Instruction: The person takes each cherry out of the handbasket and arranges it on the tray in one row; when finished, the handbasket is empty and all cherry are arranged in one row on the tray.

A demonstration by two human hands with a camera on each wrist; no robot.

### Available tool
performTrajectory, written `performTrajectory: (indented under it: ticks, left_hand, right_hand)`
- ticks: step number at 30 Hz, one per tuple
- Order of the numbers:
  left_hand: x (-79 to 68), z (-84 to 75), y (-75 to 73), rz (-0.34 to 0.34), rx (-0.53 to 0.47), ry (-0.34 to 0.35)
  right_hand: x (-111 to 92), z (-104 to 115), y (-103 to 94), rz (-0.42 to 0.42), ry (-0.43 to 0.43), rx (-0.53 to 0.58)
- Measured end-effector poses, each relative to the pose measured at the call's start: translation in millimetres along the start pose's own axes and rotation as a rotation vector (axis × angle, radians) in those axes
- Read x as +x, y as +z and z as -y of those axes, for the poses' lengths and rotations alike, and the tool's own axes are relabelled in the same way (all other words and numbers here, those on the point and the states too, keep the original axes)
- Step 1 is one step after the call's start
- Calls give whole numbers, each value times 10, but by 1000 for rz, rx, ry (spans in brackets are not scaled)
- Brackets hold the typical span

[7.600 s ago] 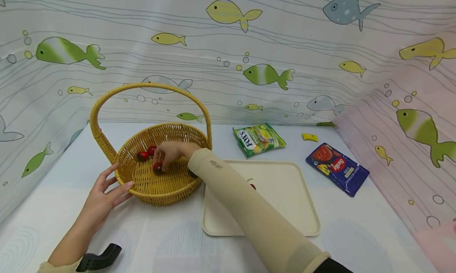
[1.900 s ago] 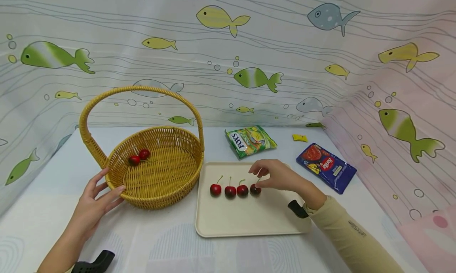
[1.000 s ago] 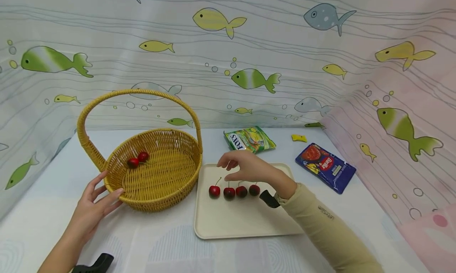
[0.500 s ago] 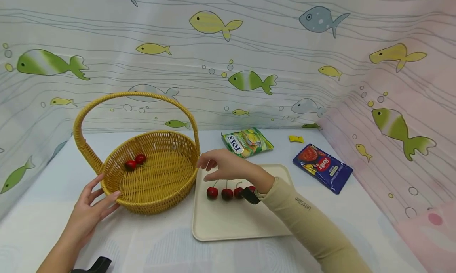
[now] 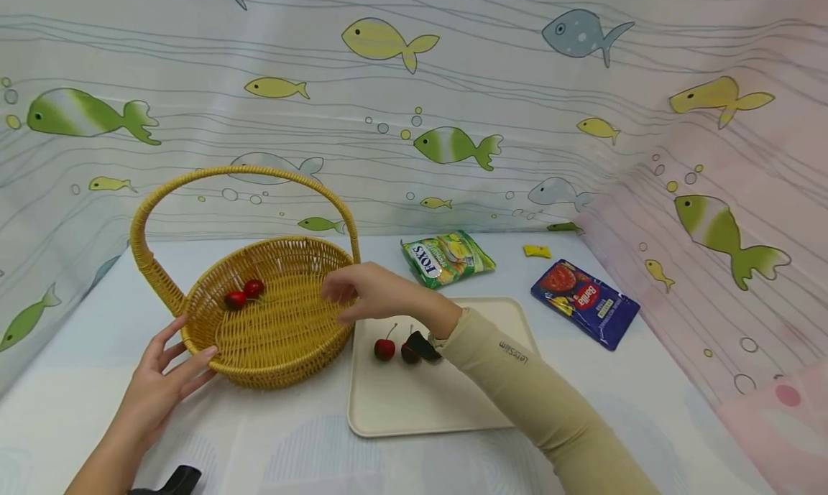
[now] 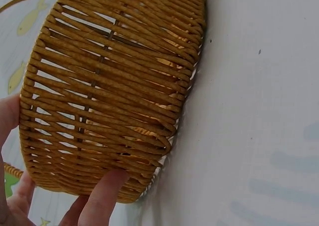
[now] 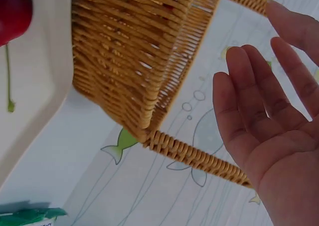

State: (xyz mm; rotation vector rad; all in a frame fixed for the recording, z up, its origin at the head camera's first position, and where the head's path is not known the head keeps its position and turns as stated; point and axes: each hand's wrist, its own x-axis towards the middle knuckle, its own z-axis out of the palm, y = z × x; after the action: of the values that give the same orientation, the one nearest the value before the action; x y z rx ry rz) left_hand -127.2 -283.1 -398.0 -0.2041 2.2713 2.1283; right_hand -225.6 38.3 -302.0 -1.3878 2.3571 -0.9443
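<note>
My left hand [image 5: 155, 387] holds the near-left side of the yellow wicker basket [image 5: 284, 376], its thumb at the rim and fingers against the outer wall. The left wrist view shows fingertips on the weave [image 6: 99, 111]. Two red cherries [image 5: 244, 294] lie inside the basket's left part. Over the basket's right rim hovers my right hand [image 5: 371, 292], fingers loosely bent and holding nothing; the right wrist view shows its bare palm [image 7: 279, 151]. On the cream tray [image 5: 382, 416] sit dark red cherries [image 5: 384, 349] with stems; my right forearm hides part of the row.
Behind the tray lies a green FOX'S bag [image 5: 448, 258]. To its right are a small yellow packet [image 5: 537, 251] and a blue Barilla pouch [image 5: 585, 302]. The basket's tall handle [image 5: 246, 170] arches above it. A fish-patterned curtain [image 5: 414, 85] backs the table.
My right hand has let go of a cherry at the right of the tray row and moved left to the basket. Earlier it held a cherry inside the basket. The left hand stays put.
</note>
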Motion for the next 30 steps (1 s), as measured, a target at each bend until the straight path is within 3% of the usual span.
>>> performTrajectory:
  ticks: [8,14,30]
  left_hand:
    - [0,-14,17,-6,5,10]
    - [6,-15,15,-6,5,6]
    - [32,2,-1,-6,12,3]
  right_hand:
    - [267,80,10,26,-16,-20]
    - [465,112,20,43,28,-31]
    - [933,219,131,102,63,36]
